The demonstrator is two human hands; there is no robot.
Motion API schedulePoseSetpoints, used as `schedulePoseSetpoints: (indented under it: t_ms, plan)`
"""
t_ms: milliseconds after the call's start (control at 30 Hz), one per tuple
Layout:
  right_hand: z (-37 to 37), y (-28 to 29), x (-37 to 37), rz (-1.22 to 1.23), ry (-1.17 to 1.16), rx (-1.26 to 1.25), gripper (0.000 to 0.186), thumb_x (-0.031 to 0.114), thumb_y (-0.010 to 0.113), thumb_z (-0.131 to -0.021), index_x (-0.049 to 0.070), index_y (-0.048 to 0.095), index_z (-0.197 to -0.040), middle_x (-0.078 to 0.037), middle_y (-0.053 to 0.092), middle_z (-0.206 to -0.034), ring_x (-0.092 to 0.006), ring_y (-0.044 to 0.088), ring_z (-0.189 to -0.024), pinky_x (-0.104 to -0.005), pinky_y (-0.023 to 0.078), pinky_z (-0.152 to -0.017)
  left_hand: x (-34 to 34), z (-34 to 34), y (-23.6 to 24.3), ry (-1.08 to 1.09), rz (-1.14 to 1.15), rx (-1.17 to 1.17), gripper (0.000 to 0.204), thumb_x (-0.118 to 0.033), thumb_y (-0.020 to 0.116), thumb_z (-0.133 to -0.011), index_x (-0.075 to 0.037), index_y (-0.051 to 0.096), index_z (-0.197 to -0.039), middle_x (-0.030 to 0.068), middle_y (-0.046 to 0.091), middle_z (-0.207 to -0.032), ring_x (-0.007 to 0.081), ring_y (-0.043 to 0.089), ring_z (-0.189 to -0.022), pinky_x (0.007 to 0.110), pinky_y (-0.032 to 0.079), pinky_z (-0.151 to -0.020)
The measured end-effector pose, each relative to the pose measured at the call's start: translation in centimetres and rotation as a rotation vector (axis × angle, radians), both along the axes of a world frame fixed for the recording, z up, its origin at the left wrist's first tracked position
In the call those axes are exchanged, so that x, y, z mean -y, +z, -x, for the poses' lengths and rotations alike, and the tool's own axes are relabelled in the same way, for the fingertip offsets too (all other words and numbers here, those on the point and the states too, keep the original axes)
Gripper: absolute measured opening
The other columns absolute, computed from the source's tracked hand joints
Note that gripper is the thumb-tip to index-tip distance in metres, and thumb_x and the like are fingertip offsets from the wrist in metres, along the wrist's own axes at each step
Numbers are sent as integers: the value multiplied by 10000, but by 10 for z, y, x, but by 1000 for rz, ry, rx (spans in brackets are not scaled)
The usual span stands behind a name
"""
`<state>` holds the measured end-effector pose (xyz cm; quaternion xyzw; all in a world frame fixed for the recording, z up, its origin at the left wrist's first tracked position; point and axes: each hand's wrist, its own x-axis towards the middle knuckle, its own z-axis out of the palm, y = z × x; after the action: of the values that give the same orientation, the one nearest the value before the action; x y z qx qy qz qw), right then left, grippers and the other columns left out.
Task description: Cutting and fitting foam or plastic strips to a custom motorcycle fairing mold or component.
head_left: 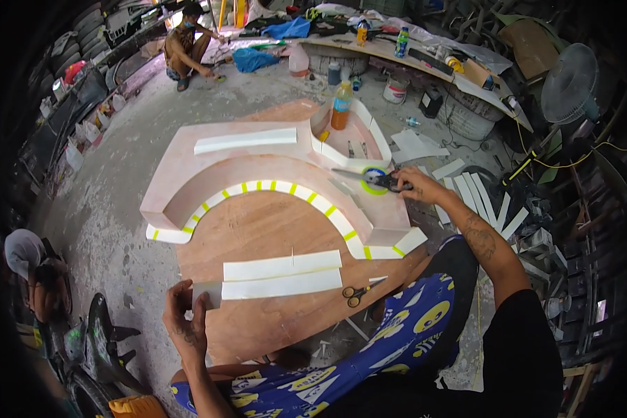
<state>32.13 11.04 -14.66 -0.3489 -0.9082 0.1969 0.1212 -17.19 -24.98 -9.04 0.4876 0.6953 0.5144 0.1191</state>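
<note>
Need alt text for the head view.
Right hand holds black scissors over a green tape roll on a pink arched form; left hand pinches a grey piece beside white strips on a wooden board.

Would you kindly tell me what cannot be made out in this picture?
All in the head view:
Black-handled scissors: grip end partly hidden by the right hand.
Green tape roll: partly covered by those scissors.
Grey plate: partly hidden by the left hand.
Black tyre: cut off by the lower edge.
Yellowish item far off: too small to identify.
</note>
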Motion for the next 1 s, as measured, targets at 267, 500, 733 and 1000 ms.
schedulePoseSetpoints:
  t_ms: [267, 500, 733, 1000]
  plan:
    - [99, 65, 76, 86, -21, -207, 276, 66, 735, -760, 33, 597, -997, -148, 591, -1131, -312, 552, -1105, -400, 422, -989, -1, -1, 10, 24, 36, -51, 314, 43, 701, -819, -6, 595, -1110, 85, 659, -802, 122, 618, -731, 262, 496, -707]
    - [219, -114, 149, 56, 286, 165, 693, 387, 774, -772, -55, 527, -1244, -208, 478, -1302, -365, 424, -1254, -446, 383, -1036, -10, -3, 9, 12, 14, -28, 326, 15, 711, -820, -9, 601, -1125, 115, 680, -828, 159, 647, -744, 285, 508, -711]
    - [250, -155, 191, -122, 92, 148, 1040, 567, 780, -673, -84, 378, -1377, -233, 408, -1347, -422, 388, -1228, -506, 347, -1037, 2, 5, 14, 69, 26, -26, 334, 24, 708, -819, -8, 588, -1129, 74, 673, -834, 123, 625, -746, 255, 497, -719]
    - [320, -171, 196, -198, 101, 86, 1010, 656, 688, -704, -52, 426, -1375, -196, 445, -1342, -382, 414, -1223, -487, 352, -1015, 3, 17, 11, 92, -50, -18, 319, -2, 732, -808, -12, 618, -1106, 130, 700, -829, 166, 660, -719, 285, 516, -686]
